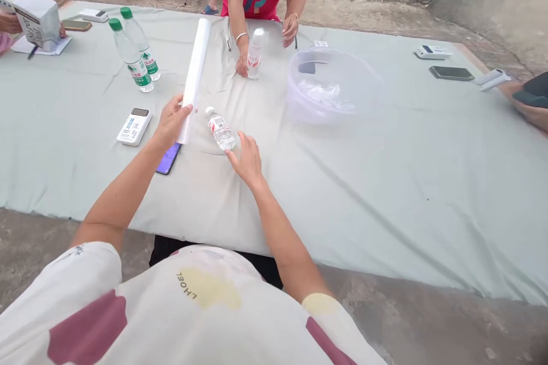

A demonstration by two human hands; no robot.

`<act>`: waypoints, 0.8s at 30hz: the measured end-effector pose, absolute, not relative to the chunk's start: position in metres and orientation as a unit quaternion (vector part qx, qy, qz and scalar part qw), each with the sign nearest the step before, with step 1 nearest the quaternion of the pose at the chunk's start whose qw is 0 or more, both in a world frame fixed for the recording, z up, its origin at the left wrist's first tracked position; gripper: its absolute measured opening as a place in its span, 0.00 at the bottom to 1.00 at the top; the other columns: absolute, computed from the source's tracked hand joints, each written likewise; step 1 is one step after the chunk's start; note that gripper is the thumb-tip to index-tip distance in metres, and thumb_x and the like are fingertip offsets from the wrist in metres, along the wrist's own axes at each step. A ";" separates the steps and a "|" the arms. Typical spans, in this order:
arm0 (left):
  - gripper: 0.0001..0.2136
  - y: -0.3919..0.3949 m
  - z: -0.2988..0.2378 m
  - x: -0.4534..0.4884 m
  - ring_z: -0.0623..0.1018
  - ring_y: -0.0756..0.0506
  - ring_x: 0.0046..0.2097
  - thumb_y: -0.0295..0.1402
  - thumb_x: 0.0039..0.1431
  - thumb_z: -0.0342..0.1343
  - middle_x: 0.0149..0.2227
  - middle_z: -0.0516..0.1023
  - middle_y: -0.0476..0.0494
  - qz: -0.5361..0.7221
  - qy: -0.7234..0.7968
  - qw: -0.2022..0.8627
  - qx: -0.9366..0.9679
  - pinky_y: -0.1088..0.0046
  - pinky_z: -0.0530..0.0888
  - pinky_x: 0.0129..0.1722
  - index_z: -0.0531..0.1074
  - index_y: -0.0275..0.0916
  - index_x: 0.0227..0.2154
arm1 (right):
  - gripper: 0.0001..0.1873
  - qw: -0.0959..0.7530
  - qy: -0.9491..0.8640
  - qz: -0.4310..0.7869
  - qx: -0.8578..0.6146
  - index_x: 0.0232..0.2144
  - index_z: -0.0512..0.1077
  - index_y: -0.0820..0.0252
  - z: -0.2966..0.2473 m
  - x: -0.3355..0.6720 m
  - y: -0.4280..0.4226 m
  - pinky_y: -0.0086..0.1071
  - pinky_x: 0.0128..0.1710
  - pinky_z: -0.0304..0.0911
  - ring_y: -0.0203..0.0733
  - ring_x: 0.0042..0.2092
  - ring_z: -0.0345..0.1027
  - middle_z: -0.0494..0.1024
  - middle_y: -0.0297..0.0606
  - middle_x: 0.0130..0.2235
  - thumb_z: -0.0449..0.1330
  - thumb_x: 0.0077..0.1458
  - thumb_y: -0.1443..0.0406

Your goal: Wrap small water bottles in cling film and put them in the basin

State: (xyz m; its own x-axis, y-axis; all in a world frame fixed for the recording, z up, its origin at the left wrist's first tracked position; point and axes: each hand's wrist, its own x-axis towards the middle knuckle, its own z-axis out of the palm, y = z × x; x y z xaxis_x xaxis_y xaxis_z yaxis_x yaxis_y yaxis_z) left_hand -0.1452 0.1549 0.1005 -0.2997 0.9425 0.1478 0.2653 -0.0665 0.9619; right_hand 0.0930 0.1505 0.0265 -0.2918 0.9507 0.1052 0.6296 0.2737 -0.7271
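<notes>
A long roll of whitish plastic film (197,59) is in my left hand (173,119), whose fingers wrap its lower part and hold it slanted over the cloth. Just right of it is a small clear water bottle (221,131) with a white cap and a red-and-white label, tilted to the left; I cannot tell whether it lies on the table. Beside its base is my right hand (247,159), thumb and fingers apart, the thumb at or almost touching the bottle. Under my left wrist shows part of a phone with a purple screen (169,158).
A white power bank (134,127) and two green-capped bottles (135,62) stand left. Across the table (385,182), a person in pink holds another bottle (256,55). A clear round tub (295,91) contains crumpled plastic. Phones (451,73) and people's hands are at both sides.
</notes>
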 end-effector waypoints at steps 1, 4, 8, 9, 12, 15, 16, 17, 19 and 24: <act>0.24 0.135 0.099 -0.126 0.78 0.39 0.45 0.46 0.57 0.59 0.43 0.79 0.40 0.550 0.564 0.394 0.473 0.63 0.75 0.43 0.70 0.40 0.53 | 0.39 0.250 -0.763 0.267 -0.533 0.68 0.56 0.58 0.029 0.073 0.162 0.52 0.60 0.62 0.60 0.67 0.56 0.58 0.54 0.68 0.61 0.58 0.55; 0.23 0.080 0.085 -0.077 0.78 0.44 0.37 0.45 0.53 0.62 0.39 0.78 0.42 0.575 0.468 0.548 0.388 0.70 0.74 0.33 0.72 0.38 0.50 | 0.34 0.190 -0.794 0.224 -0.532 0.68 0.56 0.57 0.031 0.033 0.186 0.51 0.56 0.64 0.59 0.61 0.63 0.62 0.53 0.66 0.57 0.61 0.61; 0.18 0.037 0.070 -0.047 0.78 0.46 0.36 0.41 0.53 0.63 0.39 0.78 0.40 0.586 0.382 0.652 0.291 0.72 0.75 0.30 0.74 0.35 0.43 | 0.30 0.176 -0.796 0.197 -0.544 0.65 0.60 0.53 0.027 0.055 0.194 0.46 0.50 0.68 0.53 0.53 0.69 0.68 0.47 0.60 0.52 0.62 0.66; 0.17 0.031 0.068 -0.045 0.78 0.45 0.36 0.40 0.53 0.62 0.40 0.79 0.39 0.580 0.370 0.670 0.278 0.71 0.76 0.30 0.74 0.35 0.43 | 0.30 0.182 -0.786 0.189 -0.559 0.66 0.60 0.52 0.025 0.072 0.192 0.46 0.51 0.68 0.53 0.53 0.69 0.68 0.46 0.61 0.53 0.61 0.67; 0.16 0.023 0.063 -0.041 0.79 0.45 0.36 0.36 0.54 0.61 0.40 0.79 0.40 0.563 0.345 0.708 0.250 0.68 0.78 0.32 0.73 0.35 0.44 | 0.32 0.215 -0.735 0.179 -0.617 0.66 0.59 0.56 0.017 0.132 0.185 0.45 0.54 0.67 0.53 0.58 0.66 0.66 0.48 0.62 0.55 0.59 0.66; 0.16 0.025 0.057 -0.031 0.79 0.45 0.36 0.35 0.53 0.61 0.39 0.78 0.42 0.552 0.324 0.733 0.230 0.68 0.78 0.32 0.72 0.37 0.45 | 0.34 0.234 -0.689 0.178 -0.663 0.66 0.59 0.60 0.015 0.187 0.174 0.43 0.58 0.64 0.52 0.61 0.64 0.67 0.51 0.62 0.57 0.59 0.66; 0.16 0.027 0.054 -0.026 0.79 0.46 0.36 0.35 0.53 0.61 0.39 0.78 0.43 0.546 0.320 0.741 0.226 0.69 0.77 0.32 0.71 0.38 0.45 | 0.34 0.228 -0.677 0.178 -0.676 0.66 0.59 0.59 0.016 0.200 0.170 0.45 0.59 0.62 0.52 0.62 0.63 0.67 0.51 0.62 0.58 0.58 0.66; 0.17 0.028 0.052 -0.019 0.78 0.46 0.35 0.35 0.52 0.62 0.39 0.78 0.43 0.539 0.318 0.748 0.223 0.70 0.77 0.32 0.71 0.39 0.45 | 0.33 0.221 -0.666 0.176 -0.690 0.65 0.61 0.58 0.020 0.210 0.164 0.49 0.61 0.59 0.54 0.64 0.61 0.66 0.51 0.63 0.59 0.58 0.65; 0.19 0.032 0.048 -0.006 0.78 0.47 0.36 0.36 0.52 0.63 0.39 0.78 0.45 0.524 0.323 0.756 0.223 0.70 0.76 0.32 0.70 0.40 0.47 | 0.29 0.233 -0.654 0.175 -0.698 0.61 0.65 0.57 0.029 0.218 0.150 0.56 0.65 0.53 0.58 0.68 0.54 0.64 0.51 0.66 0.60 0.58 0.62; 0.26 0.030 0.042 0.020 0.78 0.48 0.38 0.37 0.51 0.68 0.40 0.77 0.49 0.514 0.362 0.743 0.228 0.71 0.74 0.38 0.68 0.45 0.53 | 0.34 0.365 -0.633 0.409 -0.547 0.61 0.65 0.57 0.049 0.178 0.097 0.45 0.57 0.66 0.50 0.59 0.69 0.72 0.49 0.61 0.55 0.60 0.44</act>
State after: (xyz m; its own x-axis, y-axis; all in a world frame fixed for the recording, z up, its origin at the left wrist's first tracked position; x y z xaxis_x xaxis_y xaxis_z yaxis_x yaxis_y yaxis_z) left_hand 0.0203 0.0297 0.0424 0.2087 0.9294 -0.3044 -0.5995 0.3675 0.7110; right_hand 0.1783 0.0974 0.0490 -0.1354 0.9907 0.0140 0.3931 0.0667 -0.9171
